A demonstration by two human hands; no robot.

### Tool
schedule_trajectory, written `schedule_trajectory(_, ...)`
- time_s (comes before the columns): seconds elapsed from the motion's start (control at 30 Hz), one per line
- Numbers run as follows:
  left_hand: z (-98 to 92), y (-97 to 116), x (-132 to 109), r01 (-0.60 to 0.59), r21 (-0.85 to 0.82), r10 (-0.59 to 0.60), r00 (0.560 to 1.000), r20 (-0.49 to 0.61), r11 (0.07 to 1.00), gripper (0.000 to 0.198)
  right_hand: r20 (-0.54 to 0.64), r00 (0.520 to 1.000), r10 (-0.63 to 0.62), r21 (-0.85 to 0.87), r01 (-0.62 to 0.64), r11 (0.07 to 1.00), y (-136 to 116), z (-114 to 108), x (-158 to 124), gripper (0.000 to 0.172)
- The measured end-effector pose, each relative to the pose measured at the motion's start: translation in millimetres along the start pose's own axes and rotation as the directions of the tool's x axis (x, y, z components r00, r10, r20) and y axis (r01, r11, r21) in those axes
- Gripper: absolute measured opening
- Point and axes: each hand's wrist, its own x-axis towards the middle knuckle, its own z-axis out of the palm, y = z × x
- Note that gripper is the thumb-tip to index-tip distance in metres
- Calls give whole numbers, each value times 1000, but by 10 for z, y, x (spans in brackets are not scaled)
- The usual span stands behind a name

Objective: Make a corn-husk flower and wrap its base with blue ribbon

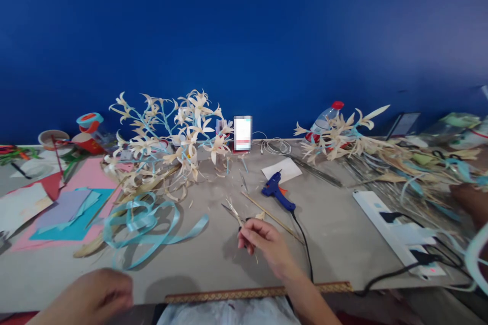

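My right hand (263, 238) is closed in a pinch above the middle of the table, with a thin pale strip (233, 209) poking out beyond the fingertips. A dark pointed blade, perhaps scissors, shows beside the strip; the rest is hidden by the hand. At the lower left, my left hand (93, 292) is slightly blurred, its fingers curled in and nothing visible in them. Just beyond it lies a loose coil of light blue ribbon (152, 233). A blue glue gun (276, 192) rests right of centre, with a thin stick (272, 217) between it and my right hand.
Branches of pale handmade flowers (198, 127) stand at the back left, near a phone (243, 134). More flowers (339, 134) lean by a plastic bottle (324, 119). Coloured paper (84, 213) lies left; a power strip (392, 233) with cables lies right. Another person's hand (468, 203) shows far right.
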Motion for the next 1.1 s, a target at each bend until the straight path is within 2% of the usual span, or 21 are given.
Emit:
schedule_trajectory(0.03, -3, 98, 95, -10, -46, 15, 995, 102, 999, 23, 2, 1000, -25, -44, 25, 999, -2, 25, 4, 33)
schedule_trajectory(0.07, 29, 236, 208, -16, -99, 19, 999, 35, 995, 19, 3, 999, -49, -90, 49, 995, -7, 57, 6, 32)
schedule_trajectory(0.13, 198, 582, 452, -55, -256, 25, 993, -119, 965, 27, 1, 995, -102, -201, 100, 974, -34, 128, -2, 28)
schedule_trajectory(0.2, 457, 941, 670, -146, -429, 106, 988, -117, 892, 28, 3, 984, -176, -351, 166, 922, -81, 192, -23, 23)
schedule_trajectory(0.27, 707, 1232, 824, -241, -505, 235, 969, -77, 829, 22, 23, 966, -257, -496, 235, 836, -133, 225, -49, 20)
schedule_trajectory(0.37, 919, 1472, 927, -275, -548, 293, 954, -58, 790, 22, 61, 941, -332, -616, 297, 729, -174, 201, -72, 20)
schedule_trajectory(0.43, 962, 1520, 937, -277, -596, 313, 949, -45, 754, 21, 66, 942, -330, -611, 300, 733, -163, 155, -66, 21)
schedule_trajectory(0.53, 987, 1509, 915, -251, -682, 316, 948, -32, 687, 20, 79, 968, -240, -433, 250, 866, -122, 103, -36, 24)
schedule_trajectory(0.63, 1028, 1482, 883, -254, -715, 271, 958, -93, 651, 17, 100, 981, -167, -285, 189, 940, -107, 118, -18, 29)
schedule_trajectory(0.73, 1073, 1470, 861, -268, -739, 239, 960, -148, 619, 17, 141, 980, -141, -268, 175, 947, -116, 174, -33, 32)
schedule_trajectory(0.9, 1148, 1462, 852, -221, -854, 166, 973, -160, 471, 26, 143, 979, -142, -264, 176, 948, -90, 243, -50, 42)
schedule_trajectory(1.1, 1221, 1433, 852, -316, -840, 160, 949, -273, 441, 17, 200, 979, -35, -75, 51, 996, -64, 211, -27, 46)
